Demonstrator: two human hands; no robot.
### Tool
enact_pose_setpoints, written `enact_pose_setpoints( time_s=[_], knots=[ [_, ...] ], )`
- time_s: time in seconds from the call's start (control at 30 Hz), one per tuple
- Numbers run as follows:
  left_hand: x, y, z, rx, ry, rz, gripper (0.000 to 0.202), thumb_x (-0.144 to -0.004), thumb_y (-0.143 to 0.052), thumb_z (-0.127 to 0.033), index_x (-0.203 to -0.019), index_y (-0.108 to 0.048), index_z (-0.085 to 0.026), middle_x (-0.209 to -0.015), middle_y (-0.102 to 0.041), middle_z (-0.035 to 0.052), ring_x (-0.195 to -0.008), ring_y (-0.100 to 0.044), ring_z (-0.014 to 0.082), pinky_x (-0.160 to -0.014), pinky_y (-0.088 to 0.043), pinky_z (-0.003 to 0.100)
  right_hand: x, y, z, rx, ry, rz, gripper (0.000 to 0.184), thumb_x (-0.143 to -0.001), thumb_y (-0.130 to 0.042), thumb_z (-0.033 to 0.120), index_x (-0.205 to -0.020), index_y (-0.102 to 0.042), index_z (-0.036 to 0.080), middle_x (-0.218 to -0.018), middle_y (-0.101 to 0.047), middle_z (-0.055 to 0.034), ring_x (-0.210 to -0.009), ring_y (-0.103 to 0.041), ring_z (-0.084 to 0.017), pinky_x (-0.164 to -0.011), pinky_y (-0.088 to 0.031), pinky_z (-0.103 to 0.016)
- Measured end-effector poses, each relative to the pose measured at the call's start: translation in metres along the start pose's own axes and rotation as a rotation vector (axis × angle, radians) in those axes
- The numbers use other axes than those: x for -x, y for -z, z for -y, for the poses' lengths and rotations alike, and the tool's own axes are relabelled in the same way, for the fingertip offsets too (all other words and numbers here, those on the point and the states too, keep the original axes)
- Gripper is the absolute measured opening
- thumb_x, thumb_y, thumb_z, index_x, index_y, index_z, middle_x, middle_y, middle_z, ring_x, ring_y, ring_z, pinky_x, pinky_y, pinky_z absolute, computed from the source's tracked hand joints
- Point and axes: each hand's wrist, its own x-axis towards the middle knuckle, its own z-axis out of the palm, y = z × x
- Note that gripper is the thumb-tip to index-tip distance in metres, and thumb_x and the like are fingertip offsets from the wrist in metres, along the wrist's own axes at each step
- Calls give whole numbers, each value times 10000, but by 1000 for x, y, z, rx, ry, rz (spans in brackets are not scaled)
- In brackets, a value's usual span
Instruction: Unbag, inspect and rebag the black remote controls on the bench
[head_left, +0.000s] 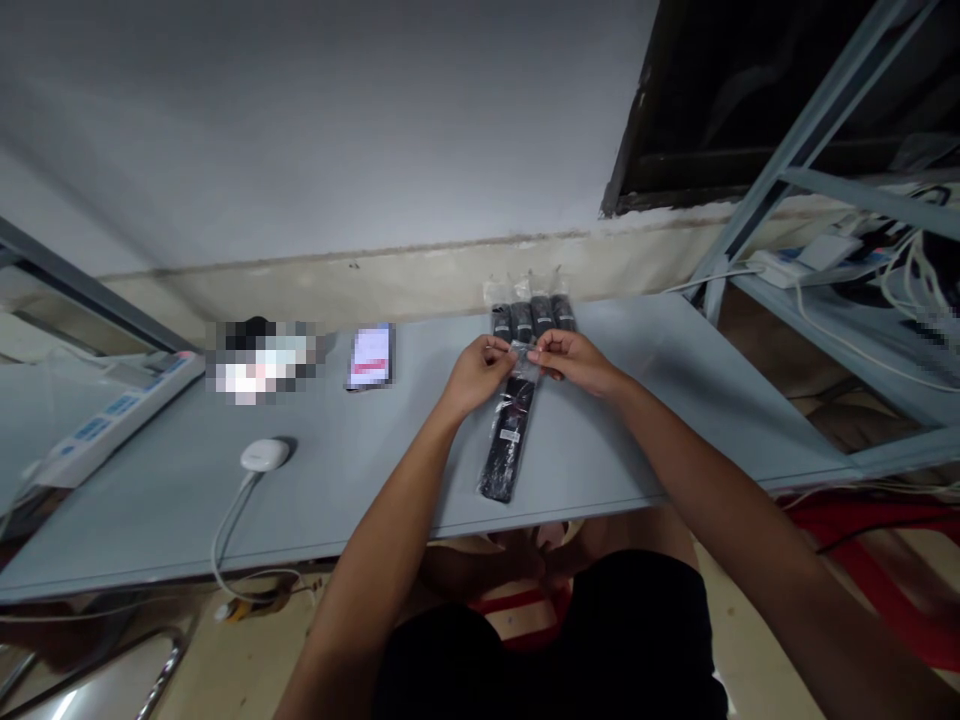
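A black remote control (508,440) in a clear plastic bag hangs tilted above the grey table, its lower end near or on the surface. My left hand (474,375) and my right hand (571,360) both pinch the bag's top end (523,360), fingertips nearly meeting. Just behind my hands, several more bagged black remote controls (532,318) lie side by side at the table's far edge. The hands partly cover their lower ends.
A white power strip (112,420) lies at the table's left, near a white rounded device (265,455) with a cable running off the front edge. Pixelated objects (261,362) and a small card (371,357) lie further back. Metal shelving (825,290) with cables stands right.
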Motion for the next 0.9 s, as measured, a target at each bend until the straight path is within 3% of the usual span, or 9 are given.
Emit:
enact_pose_setpoints(
  time_s=[0.17,0.27,0.37,0.5,0.6,0.67,0.8,0.9],
  knots=[
    [-1,3,-2,51,-27,-47,345,-812,-810,-339,-1051,-634,-163,-727,-693,-9,-674,-637,145,-708,-487,277,0,0,-1,-208,-116,-27,520,-708,-962,381,-1106,-666,226,-801,-700,39,-686,-651,-117,-581,-525,-217],
    [-3,4,-2,80,-32,-103,380,-792,-826,-354,-1064,-640,-163,-735,-683,-16,-668,-629,139,-682,-491,269,5,-2,2,-274,-285,131,405,-780,-935,337,-1098,-727,198,-939,-780,-26,-808,-739,-136,-752,-641,-264],
    [-3,4,-2,102,-38,-128,416,-791,-829,-366,-1100,-645,-158,-753,-677,-13,-682,-623,140,-664,-490,265,9,-5,4,-290,-376,271,278,-859,-887,352,-1043,-775,179,-973,-819,-69,-823,-783,-154,-805,-671,-290],
    [-1,9,-5,141,40,-81,514,-768,-873,-421,-1152,-667,-148,-817,-676,6,-723,-610,137,-677,-479,264,10,-4,5,-308,-363,271,283,-888,-865,414,-1020,-800,172,-912,-829,-88,-769,-800,-168,-738,-683,-275],
    [2,15,-9,198,178,78,524,-736,-912,-447,-1112,-713,-142,-917,-705,52,-788,-624,150,-684,-472,265,9,1,7,-310,-346,250,293,-892,-857,452,-955,-803,171,-877,-829,-95,-740,-799,-177,-704,-688,-279],
    [4,18,-10,215,228,158,467,-729,-920,-415,-1069,-741,-150,-935,-714,62,-799,-624,149,-693,-474,265,9,5,8,-317,-329,245,281,-887,-863,429,-1011,-806,184,-874,-829,-86,-737,-800,-178,-698,-689,-289],
    [5,21,-11,276,200,143,298,-757,-876,-318,-992,-755,-182,-865,-683,30,-753,-597,131,-707,-489,269,10,10,8,-296,-233,252,453,-852,-891,311,-1283,-765,257,-908,-828,-38,-825,-804,-167,-783,-689,-312],
    [4,19,-14,305,162,136,201,-781,-796,-268,-964,-779,-187,-914,-713,53,-798,-623,150,-745,-515,294,10,12,5,-270,-173,231,363,-829,-896,311,-1178,-813,256,-907,-819,-26,-831,-790,-146,-796,-681,-299]
  ],
)
